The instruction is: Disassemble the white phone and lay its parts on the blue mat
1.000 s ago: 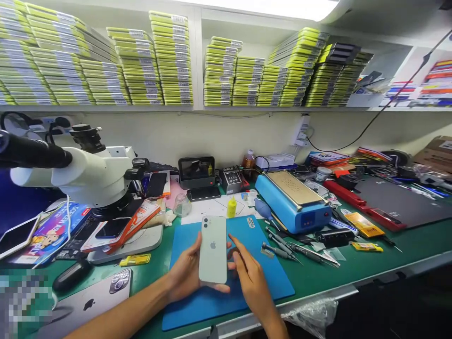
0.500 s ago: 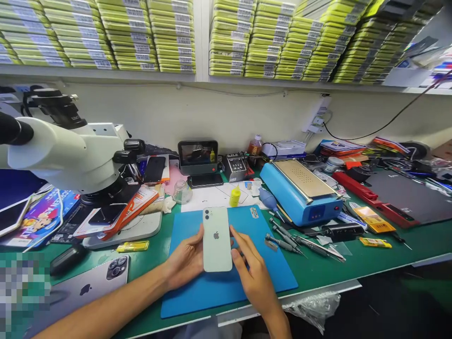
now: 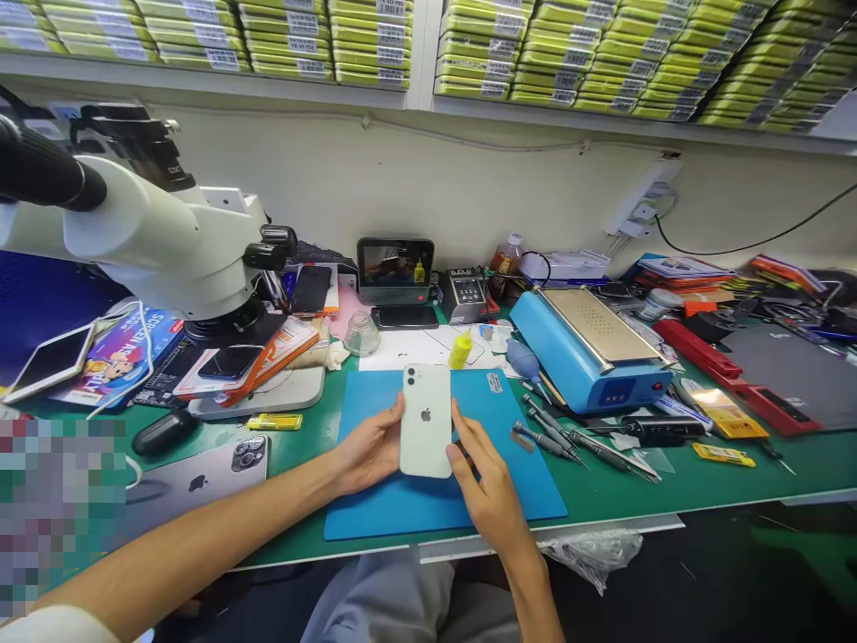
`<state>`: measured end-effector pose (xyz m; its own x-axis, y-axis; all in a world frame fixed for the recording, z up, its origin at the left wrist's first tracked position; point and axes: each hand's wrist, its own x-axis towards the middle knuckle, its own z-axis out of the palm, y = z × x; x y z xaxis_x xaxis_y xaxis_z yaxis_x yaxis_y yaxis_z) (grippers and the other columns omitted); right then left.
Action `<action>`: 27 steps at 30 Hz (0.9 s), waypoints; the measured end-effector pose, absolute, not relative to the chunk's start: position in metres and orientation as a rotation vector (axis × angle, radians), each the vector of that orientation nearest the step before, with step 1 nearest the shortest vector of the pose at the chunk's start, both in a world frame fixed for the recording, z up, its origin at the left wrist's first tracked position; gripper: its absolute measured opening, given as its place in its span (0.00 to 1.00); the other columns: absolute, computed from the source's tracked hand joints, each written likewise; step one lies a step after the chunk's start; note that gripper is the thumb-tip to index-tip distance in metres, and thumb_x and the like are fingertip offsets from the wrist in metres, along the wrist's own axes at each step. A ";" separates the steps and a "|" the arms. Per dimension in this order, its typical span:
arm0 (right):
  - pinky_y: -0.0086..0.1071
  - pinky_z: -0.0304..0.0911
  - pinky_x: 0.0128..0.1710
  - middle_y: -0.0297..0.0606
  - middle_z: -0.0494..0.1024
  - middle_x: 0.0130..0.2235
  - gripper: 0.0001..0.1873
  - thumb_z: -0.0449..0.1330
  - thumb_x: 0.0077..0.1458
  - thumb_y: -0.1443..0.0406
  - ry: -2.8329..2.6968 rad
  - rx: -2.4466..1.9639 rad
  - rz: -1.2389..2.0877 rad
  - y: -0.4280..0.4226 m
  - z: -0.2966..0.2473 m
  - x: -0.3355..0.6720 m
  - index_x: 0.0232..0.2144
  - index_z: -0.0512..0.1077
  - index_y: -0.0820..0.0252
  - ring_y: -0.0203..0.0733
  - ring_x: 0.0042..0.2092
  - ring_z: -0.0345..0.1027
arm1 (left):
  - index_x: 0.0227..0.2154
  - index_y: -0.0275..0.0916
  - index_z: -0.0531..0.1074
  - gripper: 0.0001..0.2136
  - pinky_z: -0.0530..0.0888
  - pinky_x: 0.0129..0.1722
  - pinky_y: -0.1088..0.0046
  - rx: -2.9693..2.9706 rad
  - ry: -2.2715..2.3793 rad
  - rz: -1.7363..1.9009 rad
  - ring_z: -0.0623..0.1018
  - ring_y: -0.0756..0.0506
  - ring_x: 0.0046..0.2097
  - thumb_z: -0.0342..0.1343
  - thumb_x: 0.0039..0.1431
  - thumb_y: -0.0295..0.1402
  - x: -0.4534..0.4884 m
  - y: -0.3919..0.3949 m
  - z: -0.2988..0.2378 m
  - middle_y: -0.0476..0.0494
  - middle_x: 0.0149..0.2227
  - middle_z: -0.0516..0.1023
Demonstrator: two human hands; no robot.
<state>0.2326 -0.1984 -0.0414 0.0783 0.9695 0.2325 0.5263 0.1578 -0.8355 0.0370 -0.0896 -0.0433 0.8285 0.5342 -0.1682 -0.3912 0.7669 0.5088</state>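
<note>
The pale green phone [image 3: 426, 420] now sits lower and flatter than a second ago. Then it stands up off the bench, cupped from behind by the left hand [image 3: 368, 454], with the right hand's forefinger stretched out beside it. Now it is back side up, camera end far, over the middle of the blue mat [image 3: 402, 513], and it is gripped from both sides. The left hand's fingers close on its left edge. The right hand [image 3: 488, 487] has come in to the right edge and near right corner, thumb and forefinger narrow against it. Whether the phone already rests on the mat or hangs just above it I cannot tell.

Judging by this, the handling has gone from looking the phone over in the air to steadying it over the mat with two hands.

Nothing else on the green bench [image 3: 669, 487] has moved:
- A row of screwdrivers [image 3: 555, 438] lies just right of the mat.
- A blue heating plate [image 3: 589, 353] stands far right of it.
- A small yellow bottle [image 3: 460, 350] stands at the mat's far edge.
- A white microscope [image 3: 153, 241] is at far left.
- A grey phone [image 3: 201, 478] lies face down at near left.
</note>
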 end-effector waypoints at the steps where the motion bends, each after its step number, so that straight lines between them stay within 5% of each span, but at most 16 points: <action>1: 0.34 0.70 0.64 0.42 0.73 0.69 0.31 0.52 0.78 0.52 -1.570 -1.480 0.643 -0.198 -0.042 0.233 0.78 0.59 0.46 0.47 0.67 0.72 | 0.70 0.34 0.71 0.26 0.66 0.73 0.48 0.484 0.319 0.512 0.78 0.31 0.68 0.58 0.78 0.43 0.037 -0.089 -0.044 0.30 0.63 0.82; 5: 0.33 0.69 0.64 0.42 0.75 0.67 0.31 0.52 0.78 0.51 -1.579 -1.459 0.645 -0.199 -0.040 0.233 0.76 0.62 0.47 0.45 0.65 0.74 | 0.67 0.33 0.74 0.24 0.70 0.69 0.49 0.511 0.341 0.497 0.81 0.31 0.65 0.58 0.78 0.44 0.037 -0.087 -0.045 0.29 0.60 0.84; 12: 0.31 0.76 0.42 0.45 0.80 0.61 0.34 0.56 0.74 0.49 -1.581 -1.476 0.663 -0.198 -0.038 0.232 0.76 0.63 0.50 0.41 0.43 0.78 | 0.65 0.36 0.75 0.26 0.76 0.61 0.53 0.589 0.350 0.491 0.83 0.31 0.62 0.61 0.74 0.48 0.038 -0.091 -0.040 0.28 0.58 0.84; 15: 0.35 0.76 0.54 0.46 0.78 0.66 0.33 0.54 0.76 0.51 -1.561 -1.492 0.661 -0.198 -0.039 0.233 0.77 0.62 0.50 0.47 0.57 0.79 | 0.66 0.42 0.73 0.33 0.77 0.57 0.59 0.655 0.316 0.514 0.82 0.32 0.62 0.75 0.58 0.30 0.038 -0.096 -0.037 0.32 0.61 0.83; 18: 0.41 0.69 0.68 0.44 0.73 0.71 0.32 0.52 0.78 0.52 -1.542 -1.492 0.670 -0.198 -0.041 0.235 0.77 0.61 0.49 0.50 0.72 0.68 | 0.66 0.47 0.72 0.44 0.76 0.55 0.64 0.710 0.279 0.514 0.81 0.34 0.63 0.76 0.46 0.17 0.037 -0.101 -0.036 0.37 0.63 0.81; 27: 0.40 0.70 0.69 0.36 0.68 0.75 0.32 0.55 0.77 0.55 -1.479 -1.465 0.671 -0.203 -0.054 0.239 0.78 0.58 0.41 0.51 0.75 0.63 | 0.69 0.49 0.69 0.42 0.74 0.54 0.68 0.762 0.265 0.494 0.78 0.36 0.66 0.76 0.52 0.22 0.038 -0.104 -0.036 0.38 0.68 0.76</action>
